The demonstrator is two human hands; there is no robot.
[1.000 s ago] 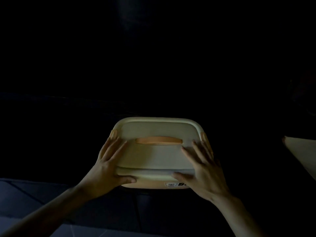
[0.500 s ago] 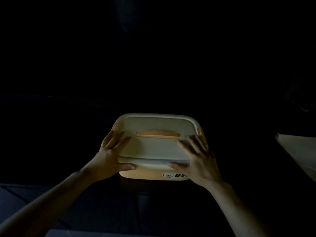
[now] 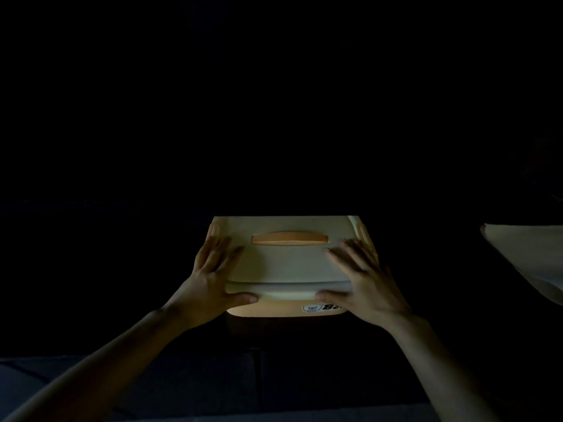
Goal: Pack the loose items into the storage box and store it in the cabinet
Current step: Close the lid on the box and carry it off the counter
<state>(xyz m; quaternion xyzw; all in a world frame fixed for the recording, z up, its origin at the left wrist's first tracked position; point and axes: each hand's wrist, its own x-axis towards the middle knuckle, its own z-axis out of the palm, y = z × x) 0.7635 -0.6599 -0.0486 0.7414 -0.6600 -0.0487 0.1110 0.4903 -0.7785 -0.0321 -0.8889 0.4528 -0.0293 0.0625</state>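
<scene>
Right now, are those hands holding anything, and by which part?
Yes: the storage box, at its near edge. Left hand and right hand lie fingers on the lid, thumbs under its front rim.

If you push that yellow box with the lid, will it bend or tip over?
Probably neither. The storage box looks like hard plastic, so it should stay stiff. It is wide and low, so tipping seems unlikely. The left hand and right hand steady both sides; it likely slides.

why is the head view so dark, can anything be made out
In the head view only the box, both hands and a pale panel at the right edge catch light; the box's far edge is cut off by shadow, the surroundings are near black, and the right fingers look slightly blurred.
</scene>
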